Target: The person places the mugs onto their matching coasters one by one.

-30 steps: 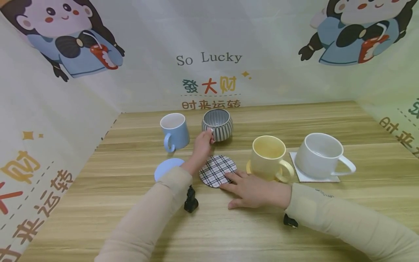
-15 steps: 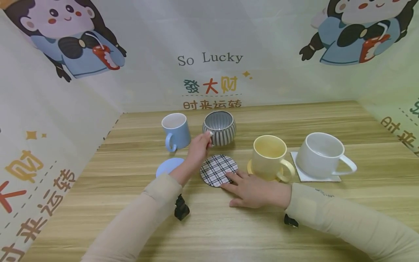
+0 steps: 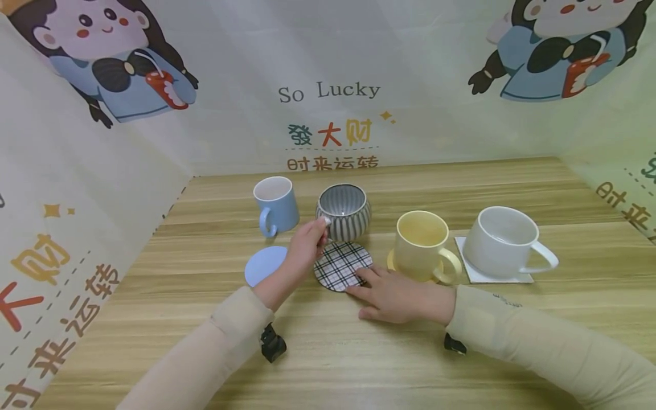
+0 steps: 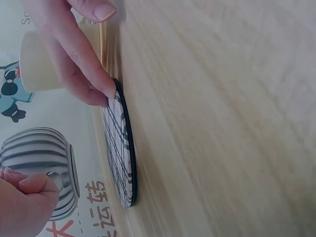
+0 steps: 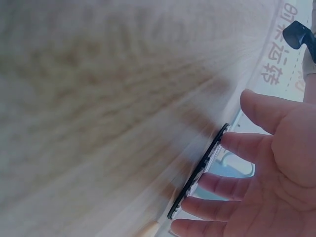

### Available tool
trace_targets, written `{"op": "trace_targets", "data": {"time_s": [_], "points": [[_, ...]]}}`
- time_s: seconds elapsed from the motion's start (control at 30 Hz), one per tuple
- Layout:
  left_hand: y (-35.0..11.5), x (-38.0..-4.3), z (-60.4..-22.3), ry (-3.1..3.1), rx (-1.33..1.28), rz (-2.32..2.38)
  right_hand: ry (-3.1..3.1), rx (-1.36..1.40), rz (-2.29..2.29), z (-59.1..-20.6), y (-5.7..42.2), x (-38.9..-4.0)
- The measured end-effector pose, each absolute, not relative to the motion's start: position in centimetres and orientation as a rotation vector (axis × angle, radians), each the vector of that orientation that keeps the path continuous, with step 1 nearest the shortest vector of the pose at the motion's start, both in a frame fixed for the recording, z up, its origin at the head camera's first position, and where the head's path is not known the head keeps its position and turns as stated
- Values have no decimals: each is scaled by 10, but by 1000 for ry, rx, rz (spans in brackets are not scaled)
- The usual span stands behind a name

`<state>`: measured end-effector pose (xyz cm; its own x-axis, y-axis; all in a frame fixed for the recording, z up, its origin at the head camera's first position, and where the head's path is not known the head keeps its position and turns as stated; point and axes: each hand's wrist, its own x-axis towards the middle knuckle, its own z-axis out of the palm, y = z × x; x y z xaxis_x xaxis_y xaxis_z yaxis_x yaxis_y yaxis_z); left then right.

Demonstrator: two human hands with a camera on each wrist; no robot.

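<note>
My left hand (image 3: 307,246) grips the handle of a grey-and-white striped mug (image 3: 349,219), upright at the far edge of a round plaid coaster (image 3: 334,273). In the left wrist view, the wall's lettering shows between the striped mug (image 4: 37,148) and the tabletop, so it hangs above the wood. My right hand (image 3: 397,295) lies with fingers spread, its fingertips on the coaster's right edge. From the right wrist, the straight fingers of the right hand (image 5: 266,168) meet the coaster's dark rim (image 5: 195,175).
A light blue mug (image 3: 279,208) stands at the back left, behind a round blue coaster (image 3: 261,265). On the right, a yellow mug (image 3: 420,250) sits on a yellow coaster (image 3: 391,261), beside a white mug (image 3: 497,245) on a square white coaster (image 3: 474,279). A printed cloth wall (image 3: 420,136) encloses the table.
My left hand has drawn the striped mug nearer to me, toward the plaid coaster, and the left forearm has shifted left and back. The right hand stays at the coaster.
</note>
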<state>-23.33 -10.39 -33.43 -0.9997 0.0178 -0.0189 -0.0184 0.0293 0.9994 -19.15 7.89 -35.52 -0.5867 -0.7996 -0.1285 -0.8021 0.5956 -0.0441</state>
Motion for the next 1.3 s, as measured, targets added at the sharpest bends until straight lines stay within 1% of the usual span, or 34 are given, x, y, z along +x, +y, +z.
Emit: {"op": "trace_targets", "data": {"time_s": [0.17, 0.37, 0.6, 0.97, 1.3], "points": [[-111, -229, -336, 2208, 33, 2171, 2704, -1394, 46, -355, 79, -191], [-117, -223, -338, 2247, -5, 2120, 2708, -1393, 59, -355, 79, -191], [-122, -215, -341, 2297, 16, 2099, 2714, -1424, 144, -357, 79, -191], [-124, -199, -344, 2295, -46, 2037, 2730, -1441, 132, -359, 77, -190], [-125, -191, -349, 2262, -78, 2034, 2755, -1477, 188, -358, 76, -188]]}}
